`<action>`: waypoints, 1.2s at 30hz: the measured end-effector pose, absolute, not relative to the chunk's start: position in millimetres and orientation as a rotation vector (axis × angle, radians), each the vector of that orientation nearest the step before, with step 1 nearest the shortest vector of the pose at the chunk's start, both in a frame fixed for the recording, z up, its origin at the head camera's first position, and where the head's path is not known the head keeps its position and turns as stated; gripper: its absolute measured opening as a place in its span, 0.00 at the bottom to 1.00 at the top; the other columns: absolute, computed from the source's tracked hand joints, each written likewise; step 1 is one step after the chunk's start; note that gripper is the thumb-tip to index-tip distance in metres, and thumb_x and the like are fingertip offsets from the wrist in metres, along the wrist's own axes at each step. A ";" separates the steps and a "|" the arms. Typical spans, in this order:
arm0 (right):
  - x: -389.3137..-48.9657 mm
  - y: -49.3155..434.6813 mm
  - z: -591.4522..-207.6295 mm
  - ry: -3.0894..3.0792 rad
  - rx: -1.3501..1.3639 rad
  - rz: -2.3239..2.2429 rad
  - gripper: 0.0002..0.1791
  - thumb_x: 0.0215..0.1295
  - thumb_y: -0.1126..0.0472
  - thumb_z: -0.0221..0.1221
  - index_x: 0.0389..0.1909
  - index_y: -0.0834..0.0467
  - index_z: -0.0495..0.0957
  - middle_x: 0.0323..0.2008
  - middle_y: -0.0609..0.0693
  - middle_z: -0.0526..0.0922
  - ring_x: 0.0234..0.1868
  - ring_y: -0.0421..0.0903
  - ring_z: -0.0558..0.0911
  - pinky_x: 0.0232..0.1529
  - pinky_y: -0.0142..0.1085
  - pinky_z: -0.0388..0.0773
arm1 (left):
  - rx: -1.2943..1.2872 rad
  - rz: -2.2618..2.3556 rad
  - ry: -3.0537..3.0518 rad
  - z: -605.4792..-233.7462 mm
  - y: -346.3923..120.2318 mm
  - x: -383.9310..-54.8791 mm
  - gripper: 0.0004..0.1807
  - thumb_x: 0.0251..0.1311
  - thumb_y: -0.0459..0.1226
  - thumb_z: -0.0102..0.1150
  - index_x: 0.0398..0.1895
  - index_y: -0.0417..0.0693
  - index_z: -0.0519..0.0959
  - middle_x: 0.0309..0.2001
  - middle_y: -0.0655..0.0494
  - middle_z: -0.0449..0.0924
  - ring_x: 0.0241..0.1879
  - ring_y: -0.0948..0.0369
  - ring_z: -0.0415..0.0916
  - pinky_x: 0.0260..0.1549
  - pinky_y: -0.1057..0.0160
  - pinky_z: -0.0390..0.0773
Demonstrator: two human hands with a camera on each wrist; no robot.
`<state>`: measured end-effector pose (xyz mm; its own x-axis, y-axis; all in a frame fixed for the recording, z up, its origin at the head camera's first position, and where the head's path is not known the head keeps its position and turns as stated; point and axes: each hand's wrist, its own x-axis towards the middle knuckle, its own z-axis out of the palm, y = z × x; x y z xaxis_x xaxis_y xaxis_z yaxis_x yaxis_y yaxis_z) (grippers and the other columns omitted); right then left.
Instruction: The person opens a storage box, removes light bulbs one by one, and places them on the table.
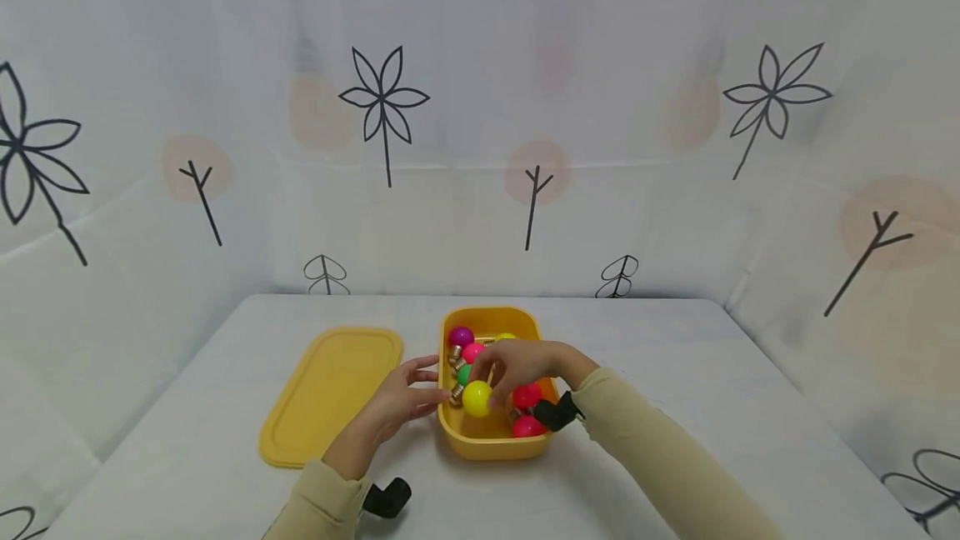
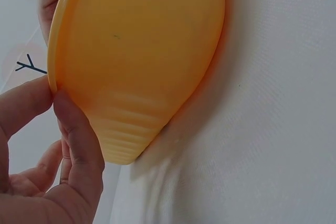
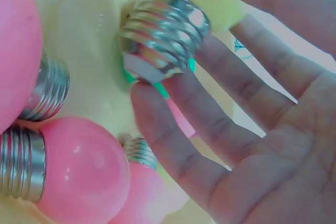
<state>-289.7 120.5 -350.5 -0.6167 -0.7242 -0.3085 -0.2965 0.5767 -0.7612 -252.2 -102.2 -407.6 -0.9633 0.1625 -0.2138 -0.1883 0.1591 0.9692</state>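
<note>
A yellow-orange plastic box [image 1: 491, 448] stands on the table in the head view, with several coloured light bulbs inside. Its left rim is between the thumb and a finger of my left hand [image 1: 397, 398], which shows close up in the left wrist view. Over the box, my right hand [image 1: 517, 365] holds a yellow light bulb [image 1: 477, 399] between thumb and fingers. The metal screw base [image 3: 163, 32] of that bulb faces the right wrist camera. Pink bulbs [image 1: 527, 396], a purple bulb [image 1: 461, 337] and a green bulb [image 1: 464, 374] lie around it in the box.
A flat yellow lid [image 1: 330, 398] lies on the white table [image 1: 637, 440] to the left of the box. Behind and at the sides hangs a white curtain [image 1: 465, 215] with plant drawings. Dark wrist devices [image 1: 387, 497] sit at both sleeves.
</note>
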 end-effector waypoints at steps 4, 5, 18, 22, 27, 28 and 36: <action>-288.5 123.3 -348.7 2.258 -0.826 -0.909 0.16 0.52 0.64 0.67 0.42 0.54 0.76 0.38 0.47 0.77 0.40 0.47 0.76 0.39 0.37 0.79 | -0.034 1.879 2.167 -408.8 -102.5 -252.2 0.37 0.51 0.33 0.68 0.65 0.45 0.64 0.52 0.43 0.69 0.41 0.55 0.75 0.41 0.59 0.79; -287.9 124.1 -347.9 2.277 -0.833 -0.906 0.15 0.53 0.63 0.67 0.42 0.53 0.77 0.38 0.46 0.77 0.40 0.46 0.76 0.39 0.37 0.79 | -0.034 1.880 2.167 -409.2 -102.6 -252.5 0.37 0.51 0.33 0.68 0.65 0.45 0.64 0.52 0.44 0.69 0.41 0.55 0.75 0.41 0.59 0.79; -281.3 140.5 -345.6 2.463 -0.780 -0.985 0.17 0.52 0.58 0.68 0.44 0.52 0.77 0.39 0.45 0.77 0.42 0.47 0.76 0.39 0.36 0.79 | -0.035 1.894 2.163 -410.8 -102.0 -252.7 0.37 0.50 0.33 0.68 0.66 0.45 0.64 0.52 0.44 0.69 0.44 0.54 0.74 0.42 0.59 0.78; -280.2 145.8 -344.3 2.520 -0.740 -1.055 0.19 0.53 0.57 0.67 0.47 0.55 0.77 0.40 0.46 0.77 0.43 0.48 0.77 0.39 0.36 0.79 | -0.026 1.898 2.163 -410.4 -101.9 -253.3 0.37 0.51 0.33 0.67 0.66 0.46 0.64 0.52 0.44 0.69 0.44 0.54 0.74 0.42 0.58 0.78; -277.1 154.1 -342.1 2.583 -0.664 -1.149 0.22 0.53 0.53 0.67 0.48 0.55 0.77 0.41 0.47 0.77 0.42 0.48 0.76 0.39 0.37 0.79 | -0.007 1.894 2.170 -409.3 -101.7 -253.0 0.37 0.51 0.32 0.67 0.66 0.46 0.64 0.52 0.44 0.69 0.43 0.54 0.74 0.43 0.58 0.78; -276.3 156.1 -341.9 2.596 -0.652 -1.165 0.22 0.52 0.53 0.67 0.48 0.55 0.77 0.40 0.47 0.77 0.42 0.48 0.76 0.39 0.37 0.79 | -0.006 1.892 2.171 -409.0 -101.7 -252.7 0.37 0.51 0.33 0.67 0.67 0.46 0.64 0.52 0.44 0.69 0.43 0.54 0.74 0.43 0.58 0.78; -265.9 174.5 -342.8 2.690 -0.516 -1.267 0.22 0.53 0.55 0.67 0.48 0.57 0.76 0.42 0.49 0.77 0.42 0.48 0.75 0.38 0.40 0.78 | -0.011 1.889 2.167 -408.4 -102.2 -249.0 0.37 0.52 0.32 0.66 0.67 0.45 0.64 0.52 0.44 0.69 0.44 0.54 0.73 0.43 0.58 0.78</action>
